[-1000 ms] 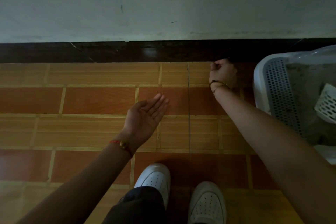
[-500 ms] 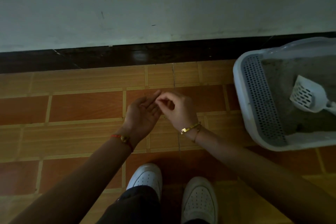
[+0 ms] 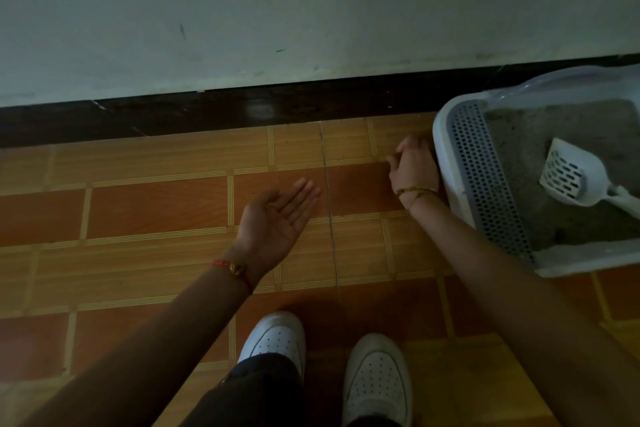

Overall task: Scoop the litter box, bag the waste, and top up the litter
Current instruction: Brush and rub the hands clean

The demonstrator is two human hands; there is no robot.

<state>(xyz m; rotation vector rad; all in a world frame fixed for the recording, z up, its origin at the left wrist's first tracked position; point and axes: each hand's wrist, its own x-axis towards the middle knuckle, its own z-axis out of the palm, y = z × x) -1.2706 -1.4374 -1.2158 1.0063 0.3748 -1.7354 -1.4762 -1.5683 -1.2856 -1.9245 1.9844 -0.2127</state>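
Note:
A white litter box (image 3: 440, 135) with a perforated grey inner ledge stands on the tiled floor at the right, against the wall. Grey litter (image 3: 519, 139) fills it, and a white slotted scoop (image 3: 568, 175) lies on the litter, its handle pointing right. My right hand (image 3: 414, 172) is down at the floor right beside the box's left wall, fingers curled downward; anything between the fingertips is hidden. My left hand (image 3: 278, 217) hovers palm up over the tiles in the middle, fingers straight. A few tiny dark specks seem to lie in its palm.
A dark baseboard (image 3: 242, 111) and pale wall run across the top. My two white shoes (image 3: 277, 340) stand at the bottom centre on orange and yellow floor tiles (image 3: 138, 211). The room is dim.
My right hand left my left palm and went right and away to the floor beside the litter box. The left hand stayed palm up. The view shifted slightly.

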